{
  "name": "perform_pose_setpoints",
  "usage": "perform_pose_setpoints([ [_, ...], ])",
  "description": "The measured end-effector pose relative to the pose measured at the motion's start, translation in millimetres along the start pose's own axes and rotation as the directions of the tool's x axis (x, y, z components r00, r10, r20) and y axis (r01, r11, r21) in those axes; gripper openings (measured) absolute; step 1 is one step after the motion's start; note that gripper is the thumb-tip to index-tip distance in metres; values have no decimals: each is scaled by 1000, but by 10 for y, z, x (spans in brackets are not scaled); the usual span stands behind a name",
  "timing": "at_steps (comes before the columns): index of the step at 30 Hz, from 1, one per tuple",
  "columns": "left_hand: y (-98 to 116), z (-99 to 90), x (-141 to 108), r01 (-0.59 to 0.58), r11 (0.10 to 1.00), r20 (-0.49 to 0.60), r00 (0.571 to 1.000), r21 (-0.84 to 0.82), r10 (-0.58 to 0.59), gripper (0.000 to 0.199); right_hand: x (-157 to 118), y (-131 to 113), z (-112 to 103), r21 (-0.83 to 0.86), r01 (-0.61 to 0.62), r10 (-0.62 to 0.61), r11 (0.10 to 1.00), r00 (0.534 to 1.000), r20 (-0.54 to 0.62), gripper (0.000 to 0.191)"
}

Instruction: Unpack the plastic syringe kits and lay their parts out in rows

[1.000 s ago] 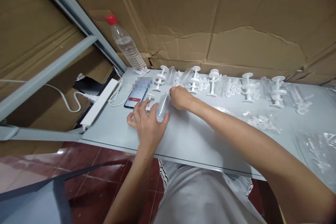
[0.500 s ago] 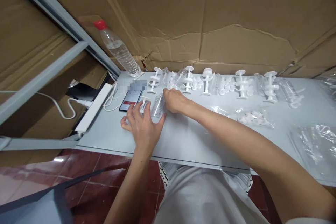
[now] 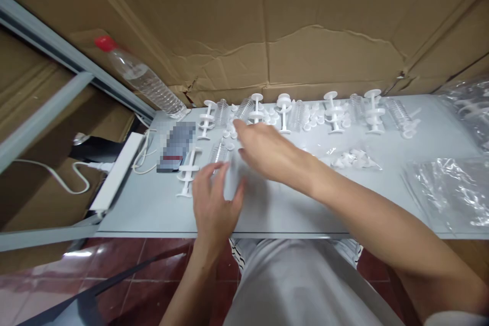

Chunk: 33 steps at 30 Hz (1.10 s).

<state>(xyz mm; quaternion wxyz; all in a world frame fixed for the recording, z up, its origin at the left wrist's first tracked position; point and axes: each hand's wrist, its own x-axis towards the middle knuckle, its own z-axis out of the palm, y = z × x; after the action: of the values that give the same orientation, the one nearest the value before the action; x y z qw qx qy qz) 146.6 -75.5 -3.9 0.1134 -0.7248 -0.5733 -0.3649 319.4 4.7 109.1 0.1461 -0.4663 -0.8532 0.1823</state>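
Observation:
My left hand [image 3: 216, 198] has its fingers apart, just in front of a clear ribbed tube [image 3: 219, 153] and right of a white plunger-like piece [image 3: 187, 173]. Beyond it, my right hand [image 3: 263, 147] reaches over the grey table [image 3: 290, 209], slightly blurred. Its fingers are apart, the tips beside small white caps [image 3: 229, 132]; nothing shows between them. Along the back stand several white plunger pieces [image 3: 283, 112], with clear ribbed tubes [image 3: 298, 114] and small white parts [image 3: 315, 114] between them.
At the left are a phone [image 3: 175, 147], a white power strip [image 3: 118, 170] with cables and a leaning red-capped bottle [image 3: 148, 84]. A bag of white pieces [image 3: 355, 159] lies right of centre, clear plastic bags [image 3: 454, 193] at the far right. Cardboard [image 3: 324, 5] stands behind.
My left hand has drawn back from the white plunger piece, which is now fully in view. My right hand has opened from a closed pose. The view has shifted right.

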Motion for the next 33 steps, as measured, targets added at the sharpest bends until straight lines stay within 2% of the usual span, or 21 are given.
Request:
perform_pose_setpoints([
  [1,65,1,-1,-44,996,24,999,-79,46,36,-243,66,-115,-5,-27,27,1000,996,-88,23],
  [2,129,6,5,-66,985,58,995,-157,76,30,-505,156,-209,-12,-87,82,996,968,-237,20],
  [3,190,11,20,-66,971,97,991,-231,91,24,-772,266,-273,-10,-122,110,992,921,-373,23],
  [5,291,16,81,-5,932,193,978,-363,80,14,-1278,534,-307,-23,-236,172,971,767,-618,25],
  [7,363,15,177,127,885,329,944,-448,31,14,-1681,824,-228,-35,-414,257,910,626,-736,24],
  [8,389,19,235,207,861,406,914,-465,-1,14,-1830,962,-160,-39,-494,287,869,566,-773,25],
  [10,435,52,356,368,806,559,827,-464,-57,16,-2021,1191,-1,-62,-593,361,803,567,-740,34],
  [13,509,183,527,521,715,724,690,-466,-31,24,-2103,1380,198,-20,-641,501,767,619,-605,44],
  [14,534,239,578,544,685,743,669,-484,-7,25,-2100,1404,238,24,-644,545,764,627,-557,44],
  [16,576,343,671,561,620,732,680,-548,31,25,-2082,1420,280,127,-629,598,767,629,-496,40],
  [18,596,411,751,581,534,711,701,-614,55,22,-2062,1421,287,260,-601,642,756,599,-479,39],
  [19,596,428,785,608,484,718,693,-630,65,22,-2053,1426,284,349,-583,675,734,567,-472,40],
  [21,582,442,842,699,389,779,621,-600,85,24,-2033,1447,273,540,-519,748,663,494,-444,45],
  [23,560,453,880,788,326,849,516,-522,112,31,-2008,1477,258,676,-444,801,588,432,-414,48],
  [25,543,484,896,836,309,891,424,-454,162,35,-1979,1502,239,735,-395,824,551,397,-405,45],
  [28,529,562,875,867,296,911,341,-400,233,38,-1942,1513,215,755,-372,837,540,334,-434,40],
  [30,524,609,841,894,250,919,314,-371,240,43,-1922,1511,220,746,-368,829,555,316,-461,40],
  [33,520,647,789,917,205,926,295,-343,234,44,-1899,1514,249,749,-377,831,545,364,-421,48],
])
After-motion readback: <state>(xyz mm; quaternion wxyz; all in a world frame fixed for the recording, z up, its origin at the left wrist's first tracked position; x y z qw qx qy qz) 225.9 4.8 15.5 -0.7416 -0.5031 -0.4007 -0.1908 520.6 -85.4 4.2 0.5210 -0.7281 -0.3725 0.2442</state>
